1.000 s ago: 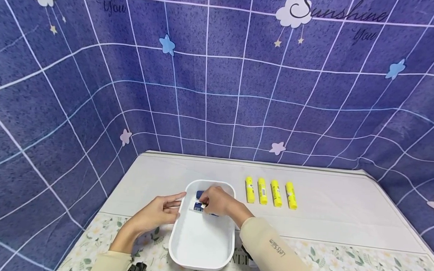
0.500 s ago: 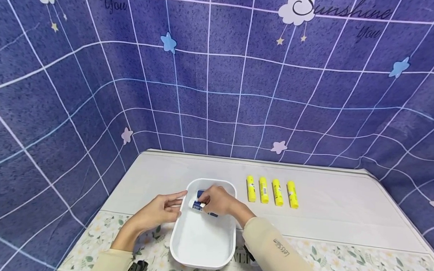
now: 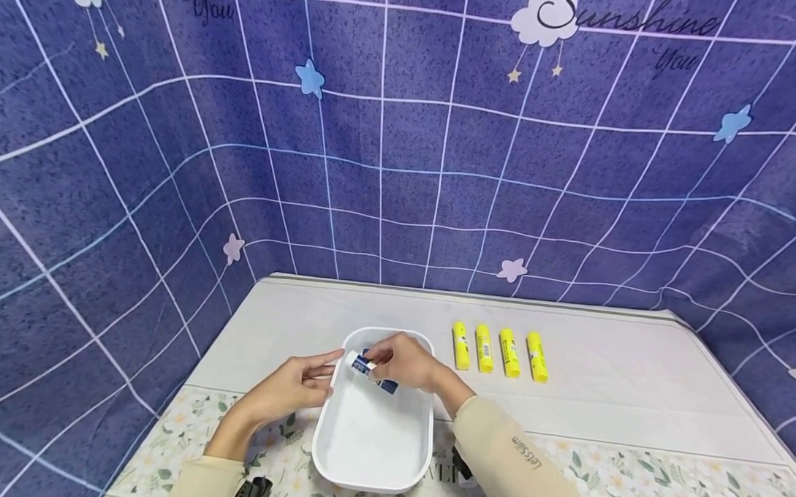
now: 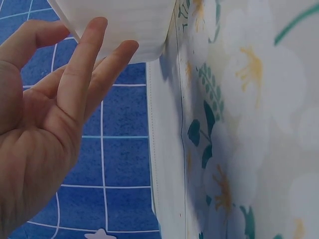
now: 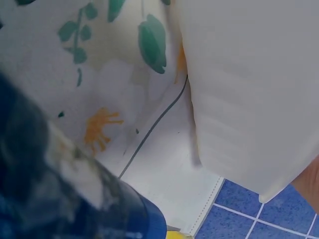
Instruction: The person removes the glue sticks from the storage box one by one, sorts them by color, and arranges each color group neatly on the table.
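A white oblong tub (image 3: 372,452) stands at the front of the table. My left hand (image 3: 284,391) rests at its left side, one fingertip on the rim. In the left wrist view its straight fingers (image 4: 79,69) lie against the tub's outer wall. Inside the tub's far half, my right hand (image 3: 403,362) pinches a blue-and-white glue stick (image 3: 361,365), tilted with its white end towards the upper left. Behind it, another dark blue piece (image 3: 366,352) shows, mostly hidden by the hand. The right wrist view catches only the hand's edge (image 5: 310,184).
Several yellow glue sticks (image 3: 485,349) lie in a row right of the tub. A blurred blue cylinder (image 5: 144,214) fills the right wrist view's lower left. A purple-blue grid curtain (image 3: 401,168) hangs behind the table. Floral cloth (image 3: 627,476) covers the table's front.
My right hand has shifted slightly up and right inside the tub, and the glue stick's white end has swung up towards the far left. The left hand stays at the tub's side.
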`<state>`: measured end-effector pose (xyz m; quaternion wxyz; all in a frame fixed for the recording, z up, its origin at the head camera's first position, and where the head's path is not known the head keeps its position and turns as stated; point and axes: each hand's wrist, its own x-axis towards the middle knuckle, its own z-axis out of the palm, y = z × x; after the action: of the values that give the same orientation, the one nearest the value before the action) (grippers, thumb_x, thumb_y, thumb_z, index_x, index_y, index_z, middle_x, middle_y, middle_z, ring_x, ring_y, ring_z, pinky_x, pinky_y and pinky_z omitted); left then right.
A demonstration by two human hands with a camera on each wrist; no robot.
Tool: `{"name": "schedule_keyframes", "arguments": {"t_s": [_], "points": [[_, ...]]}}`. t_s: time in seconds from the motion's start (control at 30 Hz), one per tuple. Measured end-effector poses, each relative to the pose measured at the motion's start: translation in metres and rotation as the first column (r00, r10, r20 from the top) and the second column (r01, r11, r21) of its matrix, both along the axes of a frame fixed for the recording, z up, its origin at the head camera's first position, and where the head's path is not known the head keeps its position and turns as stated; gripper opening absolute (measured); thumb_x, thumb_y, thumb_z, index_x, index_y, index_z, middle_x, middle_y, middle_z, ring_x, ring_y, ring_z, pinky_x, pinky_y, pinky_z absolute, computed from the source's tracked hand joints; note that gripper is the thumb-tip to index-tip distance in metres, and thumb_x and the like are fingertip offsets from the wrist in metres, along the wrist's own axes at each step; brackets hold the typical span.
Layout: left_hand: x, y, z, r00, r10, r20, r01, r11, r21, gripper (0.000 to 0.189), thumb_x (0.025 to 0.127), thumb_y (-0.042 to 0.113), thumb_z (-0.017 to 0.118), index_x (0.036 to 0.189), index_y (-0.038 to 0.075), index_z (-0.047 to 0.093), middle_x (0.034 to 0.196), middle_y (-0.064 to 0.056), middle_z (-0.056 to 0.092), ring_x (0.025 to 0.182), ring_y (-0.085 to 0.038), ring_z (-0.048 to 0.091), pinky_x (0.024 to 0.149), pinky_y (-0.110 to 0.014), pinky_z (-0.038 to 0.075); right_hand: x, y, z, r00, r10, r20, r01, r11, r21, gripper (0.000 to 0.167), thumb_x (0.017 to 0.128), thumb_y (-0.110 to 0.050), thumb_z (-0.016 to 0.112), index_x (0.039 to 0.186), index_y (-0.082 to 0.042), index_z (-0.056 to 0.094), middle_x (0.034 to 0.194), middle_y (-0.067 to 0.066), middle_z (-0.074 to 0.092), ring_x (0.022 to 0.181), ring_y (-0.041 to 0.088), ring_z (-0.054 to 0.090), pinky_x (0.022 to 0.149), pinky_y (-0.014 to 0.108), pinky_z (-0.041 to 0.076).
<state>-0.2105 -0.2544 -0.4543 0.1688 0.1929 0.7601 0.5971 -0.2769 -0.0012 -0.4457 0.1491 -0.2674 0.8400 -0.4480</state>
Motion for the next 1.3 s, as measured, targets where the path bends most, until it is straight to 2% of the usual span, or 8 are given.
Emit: {"name": "schedule_keyframes", "arguments": {"t_s": [0.27,0.47,0.67,0.87,1.1,1.3], "points": [[0.0,0.001,0.0,1.0,0.005,-0.01,-0.005,1.0,-0.013,0.073,0.095,-0.001,0.063,0.158,-0.011,0.027,0.152,-0.041,0.041,0.141,-0.055,0.045,0.103,-0.036,0.06,-0.004,0.007,0.003,0.989,-0.042,0.144,0.068,0.981,-0.183,0.032,0.087,-0.001,0.076,0.119,0.002,0.075,0.102,0.013,0.076,0.083,0.009,0.067,0.073,0.02,0.06],[0.0,0.001,-0.001,1.0,0.011,-0.016,-0.011,1.0,-0.017,0.073,0.095,-0.001,0.062,0.157,-0.012,0.027,0.151,-0.041,0.042,0.141,-0.056,0.044,0.102,-0.034,0.06,-0.006,0.013,0.005,0.97,-0.102,0.22,0.162,0.948,-0.274,0.033,0.09,-0.002,0.073,0.123,0.003,0.072,0.107,0.017,0.075,0.087,0.01,0.068,0.078,0.022,0.062],[-0.001,0.001,-0.001,1.0,0.024,-0.017,-0.025,0.999,-0.028,0.073,0.095,0.001,0.064,0.158,-0.01,0.029,0.151,-0.04,0.044,0.14,-0.054,0.046,0.099,-0.029,0.061,-0.01,0.02,0.007,0.949,-0.16,0.273,0.253,0.902,-0.351,0.035,0.091,-0.001,0.072,0.125,0.004,0.07,0.117,0.019,0.074,0.093,0.01,0.069,0.086,0.022,0.061],[0.0,0.0,-0.001,0.999,0.02,-0.031,-0.021,0.999,-0.026,0.074,0.094,0.0,0.064,0.157,-0.011,0.028,0.151,-0.04,0.043,0.14,-0.054,0.046,0.099,-0.028,0.061,-0.013,0.03,0.009,0.932,-0.209,0.297,0.318,0.864,-0.391,0.036,0.091,0.001,0.07,0.127,0.006,0.069,0.116,0.019,0.073,0.092,0.009,0.069,0.088,0.021,0.059],[0.0,-0.001,0.0,0.999,0.028,-0.035,-0.029,0.999,-0.025,0.073,0.094,0.0,0.064,0.157,-0.011,0.029,0.152,-0.04,0.043,0.141,-0.054,0.045,0.098,-0.026,0.06,-0.017,0.046,0.015,0.923,-0.239,0.301,0.353,0.838,-0.416,0.036,0.093,0.001,0.068,0.128,0.008,0.067,0.114,0.017,0.072,0.093,0.009,0.068,0.089,0.022,0.06],[-0.001,-0.001,-0.001,0.999,0.014,-0.029,-0.014,1.0,-0.018,0.074,0.094,0.0,0.064,0.157,-0.011,0.028,0.151,-0.041,0.043,0.14,-0.054,0.046,0.098,-0.028,0.061,-0.017,0.06,0.018,0.9,-0.304,0.313,0.419,0.803,-0.423,0.037,0.093,-0.001,0.069,0.13,0.006,0.067,0.112,0.011,0.069,0.096,0.01,0.065,0.092,0.022,0.058]]}}
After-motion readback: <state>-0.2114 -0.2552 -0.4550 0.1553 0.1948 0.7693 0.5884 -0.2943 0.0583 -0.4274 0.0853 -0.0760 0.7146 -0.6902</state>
